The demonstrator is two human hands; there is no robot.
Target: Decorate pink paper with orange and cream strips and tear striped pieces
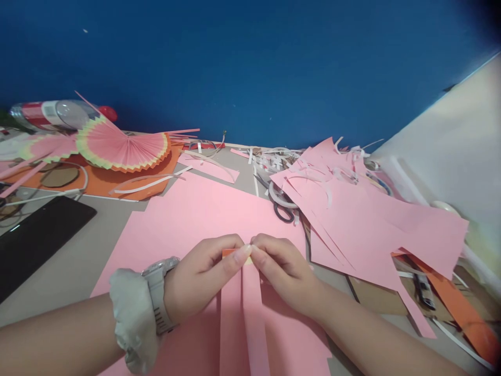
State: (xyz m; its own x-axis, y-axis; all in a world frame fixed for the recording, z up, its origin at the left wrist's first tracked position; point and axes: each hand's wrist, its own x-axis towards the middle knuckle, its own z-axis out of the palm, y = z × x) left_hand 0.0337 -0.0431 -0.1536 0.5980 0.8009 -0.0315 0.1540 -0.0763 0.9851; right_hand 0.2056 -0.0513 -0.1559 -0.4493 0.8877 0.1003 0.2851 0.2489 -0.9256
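A folded pink paper strip (254, 318) with an orange and yellow end runs from the bottom edge up to my hands. My left hand (211, 271), with a watch and a pale scrunchie at the wrist, pinches the far end between thumb and fingers. Against it, thumb tips touching, my right hand (285, 271) pinches the same end. Large pink sheets (203, 209) lie beneath both hands. At the back left stands a pleated pink paper fan (125, 149) with a yellow and orange zigzag edge.
A black phone (43, 240) lies at left, with a plastic bottle (58, 114) behind. Scissors (284, 211) rest among paper scraps past my right hand. Pink offcuts (352, 224) and a cutter (424, 290) are at right. A blue wall (250, 68) stands behind.
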